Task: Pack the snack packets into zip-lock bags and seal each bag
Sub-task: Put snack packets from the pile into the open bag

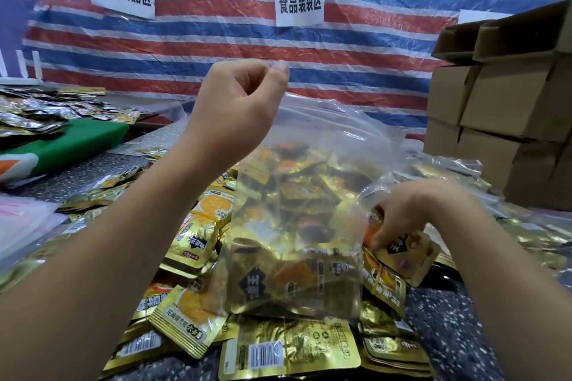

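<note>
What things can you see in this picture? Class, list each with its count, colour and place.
clear plastic zip-lock bag: one, transparent, centre, held up, partly filled with packets
gold foil snack packets: many, gold and orange, heaped on the speckled grey table
brown cardboard boxes: several, stacked right
white paper signs: at least two, on the striped red, white and blue tarp
green board: one, left
left hand: pinches the bag's top
right hand: fingers hold one gold packet

Makeshift food-packing workstation. Striped tarp (340, 49) as back wall with paper zone signs (299, 2) in Chinese, stacked cardboard boxes (507, 108) at right, speckled table (458, 334) heaped with gold snack packets (288, 353), more piled far left.
</note>
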`<state>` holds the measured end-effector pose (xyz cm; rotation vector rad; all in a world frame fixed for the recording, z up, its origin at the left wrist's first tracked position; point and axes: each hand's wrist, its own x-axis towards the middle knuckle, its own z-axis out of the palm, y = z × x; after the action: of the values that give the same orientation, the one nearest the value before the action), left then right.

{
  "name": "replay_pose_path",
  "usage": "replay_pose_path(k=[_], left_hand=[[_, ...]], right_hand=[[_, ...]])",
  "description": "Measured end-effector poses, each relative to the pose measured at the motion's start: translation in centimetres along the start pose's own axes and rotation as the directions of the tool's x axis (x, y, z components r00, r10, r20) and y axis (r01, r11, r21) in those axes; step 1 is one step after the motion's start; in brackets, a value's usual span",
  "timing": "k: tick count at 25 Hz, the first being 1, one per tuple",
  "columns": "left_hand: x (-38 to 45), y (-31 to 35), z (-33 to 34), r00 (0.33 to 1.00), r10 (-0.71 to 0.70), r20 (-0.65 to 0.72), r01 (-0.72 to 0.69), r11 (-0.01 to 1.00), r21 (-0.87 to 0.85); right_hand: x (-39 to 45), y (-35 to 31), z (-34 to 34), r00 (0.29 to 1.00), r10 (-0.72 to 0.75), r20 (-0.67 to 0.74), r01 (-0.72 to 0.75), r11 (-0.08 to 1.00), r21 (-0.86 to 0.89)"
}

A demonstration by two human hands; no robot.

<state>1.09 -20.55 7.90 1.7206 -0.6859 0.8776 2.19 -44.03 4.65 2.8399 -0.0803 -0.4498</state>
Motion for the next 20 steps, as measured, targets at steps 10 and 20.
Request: replay_pose_path(k=[10,20], left_hand=[[-0.3,-0.1,0.3,0.999,0.016,0.047,-0.014,0.999,-0.036],[-0.7,0.0,0.7,0.982,0.029,0.189,-0.027,1.000,-0.014]], right_hand=[[-1.5,3.8,-3.0,0.797,0.145,-0.587,0.491,0.412,0.768],[-4.0,1.3,-5.3,0.733,0.125,-0.669,0.556,-0.677,0.483]])
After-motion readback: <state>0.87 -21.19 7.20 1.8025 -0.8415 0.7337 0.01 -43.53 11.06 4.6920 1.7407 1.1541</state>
